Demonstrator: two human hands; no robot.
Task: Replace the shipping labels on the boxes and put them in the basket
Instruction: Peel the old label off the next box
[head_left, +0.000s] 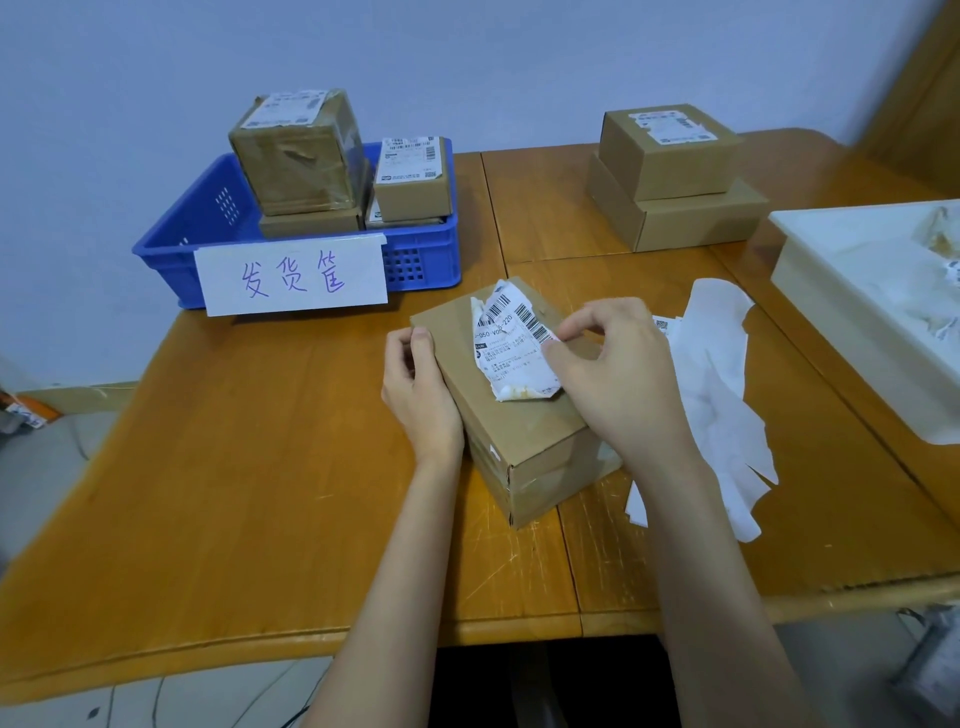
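1. The step in hand appears to be stripping the old shipping label (511, 348) off the cardboard box (519, 415) that lies nearest on the table (234, 441). The label is torn and crumpled, lifted along its upper edge but seemingly stuck lower down.
2. The left hand (418, 387) grips the box's left side, fingers curled over its edge and thumb on top, steadying it.
3. The right hand (618, 364) pinches the label's right edge between thumb and fingertips, the other fingers curled over the box top.
4. As a judgement, the next move calls for a slow peel across the lid while the left hand keeps the box from sliding. The paper is already ripped, so it could come away in scraps.
5. Just right of the box lie white backing sheets (722, 384), partly under the right forearm. A fresh label probably comes from there, though I cannot tell which sheet carries one.
6. Further right stands a white tray (810, 270) holding crumpled paper, likely the place for the old label.
7. Far right, two stacked boxes (670, 182) wait near the wall.
8. Far left, the blue basket (171, 244), fronted by a handwritten sign (293, 273), already holds several labelled boxes (311, 156); this box goes there last.
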